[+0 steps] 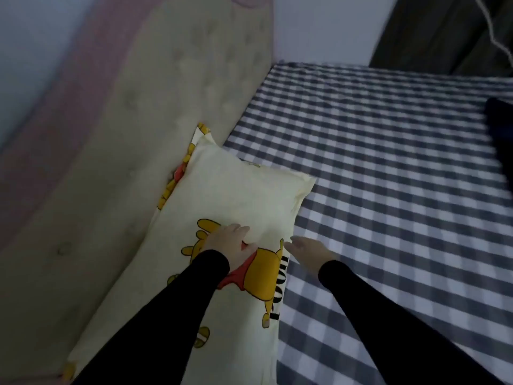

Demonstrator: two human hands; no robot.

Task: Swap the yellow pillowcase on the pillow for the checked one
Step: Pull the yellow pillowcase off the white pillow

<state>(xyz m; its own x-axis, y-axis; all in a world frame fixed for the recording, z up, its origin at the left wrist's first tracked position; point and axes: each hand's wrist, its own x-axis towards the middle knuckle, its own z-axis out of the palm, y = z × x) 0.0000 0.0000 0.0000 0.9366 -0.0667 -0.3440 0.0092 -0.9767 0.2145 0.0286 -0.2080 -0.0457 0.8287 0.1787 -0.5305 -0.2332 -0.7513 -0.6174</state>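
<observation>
Both black-sleeved arms reach forward, left hand (231,244) palm down, right hand (308,252) apparently open, fingers extended.

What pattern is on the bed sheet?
Grey-and-white checks on the sheet, clearest in the head view.

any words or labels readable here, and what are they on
"ooh", with a first letter half cut off by a fold, probably "Pooh": black print on the yellow pillowcase, beside the bear picture, near the right hand.
No other text shows on the checked sheet, the headboard or the dark thing at the right edge.
</observation>
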